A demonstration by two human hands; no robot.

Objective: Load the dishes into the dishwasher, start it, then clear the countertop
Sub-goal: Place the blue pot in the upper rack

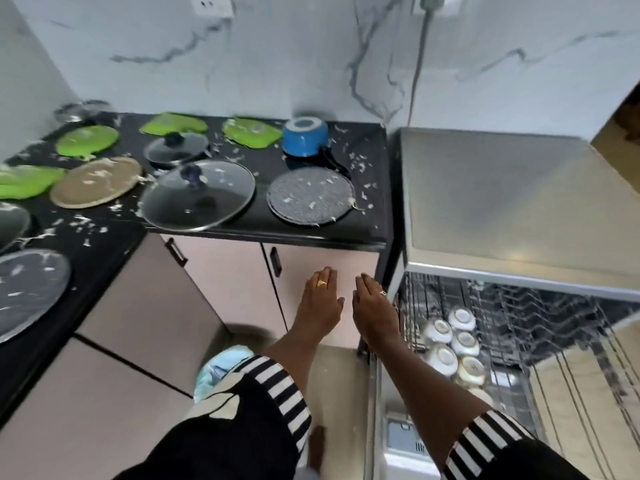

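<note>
Before cabinet: left hand (320, 303), right hand (374, 308) flat, apparently empty.

Dishwasher (485, 202) open — bowls (465, 342) racked upside-down.

Home kitchen: black countertop (311, 233) with pan lids, cabinets (228, 271), open dishwasher (485, 209).

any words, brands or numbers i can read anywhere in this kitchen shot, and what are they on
No text can be read in this view.
Dishwasher door: a few small dark marks on its inner panel, too blurred to read.
Blue pot: no print visible.
Wall socket: no label visible.
</note>
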